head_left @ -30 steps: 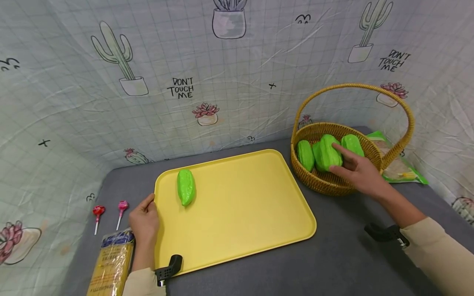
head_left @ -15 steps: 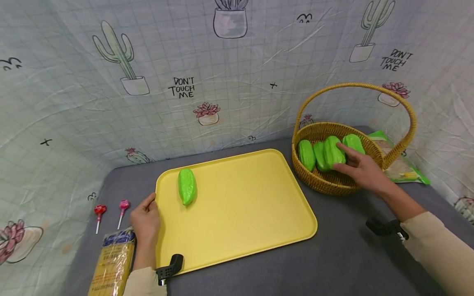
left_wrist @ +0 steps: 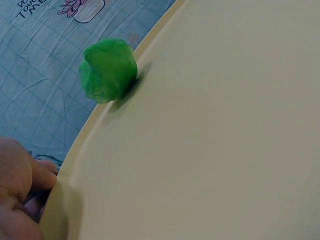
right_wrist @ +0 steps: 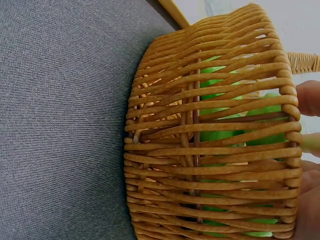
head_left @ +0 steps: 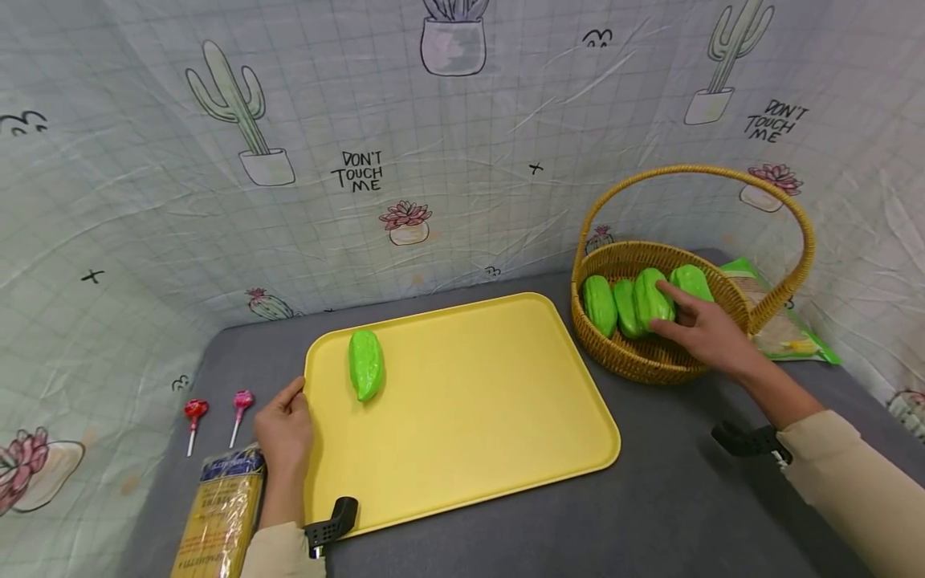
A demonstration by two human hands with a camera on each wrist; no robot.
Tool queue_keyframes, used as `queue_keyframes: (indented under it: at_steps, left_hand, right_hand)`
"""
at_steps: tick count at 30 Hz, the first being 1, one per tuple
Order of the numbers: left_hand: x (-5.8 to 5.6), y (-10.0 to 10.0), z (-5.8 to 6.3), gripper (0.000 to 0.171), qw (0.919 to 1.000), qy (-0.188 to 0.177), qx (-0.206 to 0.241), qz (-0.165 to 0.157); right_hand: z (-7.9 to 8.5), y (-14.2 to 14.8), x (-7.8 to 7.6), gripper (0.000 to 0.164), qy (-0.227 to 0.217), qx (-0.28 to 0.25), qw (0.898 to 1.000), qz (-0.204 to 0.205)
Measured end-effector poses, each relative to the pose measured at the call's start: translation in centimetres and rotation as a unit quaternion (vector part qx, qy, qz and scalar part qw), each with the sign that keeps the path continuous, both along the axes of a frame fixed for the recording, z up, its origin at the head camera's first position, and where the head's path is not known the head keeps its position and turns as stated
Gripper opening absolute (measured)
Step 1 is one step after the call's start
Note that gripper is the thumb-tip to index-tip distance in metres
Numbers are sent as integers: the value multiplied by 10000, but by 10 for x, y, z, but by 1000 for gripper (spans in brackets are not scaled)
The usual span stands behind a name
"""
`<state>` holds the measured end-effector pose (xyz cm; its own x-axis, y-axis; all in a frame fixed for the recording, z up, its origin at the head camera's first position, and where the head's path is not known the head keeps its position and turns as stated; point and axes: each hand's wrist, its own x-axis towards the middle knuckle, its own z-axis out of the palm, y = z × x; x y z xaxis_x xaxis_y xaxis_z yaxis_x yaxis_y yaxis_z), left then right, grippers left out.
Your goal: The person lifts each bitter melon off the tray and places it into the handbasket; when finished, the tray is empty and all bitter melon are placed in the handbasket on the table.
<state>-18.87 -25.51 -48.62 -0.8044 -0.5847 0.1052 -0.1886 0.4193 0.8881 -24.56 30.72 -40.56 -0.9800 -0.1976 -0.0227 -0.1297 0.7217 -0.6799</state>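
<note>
My left hand [head_left: 284, 429] pinches the left rim of a yellow tray [head_left: 477, 401]; the left wrist view shows the fingers [left_wrist: 17, 175] at that rim. One bright green ridged fruit, like a star fruit [head_left: 366, 365], lies at the tray's far left. To the right, my right hand [head_left: 711, 333] reaches into a wicker basket [head_left: 629, 365]. Its thumb and fingers grip one green ridged fruit [head_left: 650, 295] from either side. Several similar fruits, one at the left [head_left: 600, 305], lie around it. In the right wrist view the basket wall [right_wrist: 225, 175] hides most of them.
The basket's tall handle [head_left: 694, 168] arches above the right hand. A green-edged bag [head_left: 788, 325] lies behind the basket. Left of the tray are a spaghetti packet [head_left: 220, 514], a red lollipop [head_left: 193, 409] and a pink lollipop [head_left: 242, 401]. A printed cloth [head_left: 462, 160] hangs behind.
My right hand has lowered the gripped fruit slightly to the right, beside another fruit in the basket; over the last half second it barely moves. The left hand stays at the tray rim.
</note>
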Motion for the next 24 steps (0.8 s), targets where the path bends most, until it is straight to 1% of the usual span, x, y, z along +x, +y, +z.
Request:
queue_keyframes:
  at_steps: [5, 10, 18, 24]
  left_hand:
    - [0, 0, 1, 36, 10000, 7, 48, -48]
    - [1, -1, 1, 37, 9999, -34, 65, -85]
    - [2, -2, 1, 37, 9999, -44, 72, -124]
    - [3, -2, 0, 37, 9999, -88, 81, -111]
  right_hand:
    - [3, -2, 1, 75, 113, 273, 9996, 12]
    - [3, -3, 3, 74, 204, 303, 9993, 1]
    - [1, -1, 5, 75, 253, 212, 9995, 10]
    - [1, -3, 8, 74, 451, 243, 9987, 3]
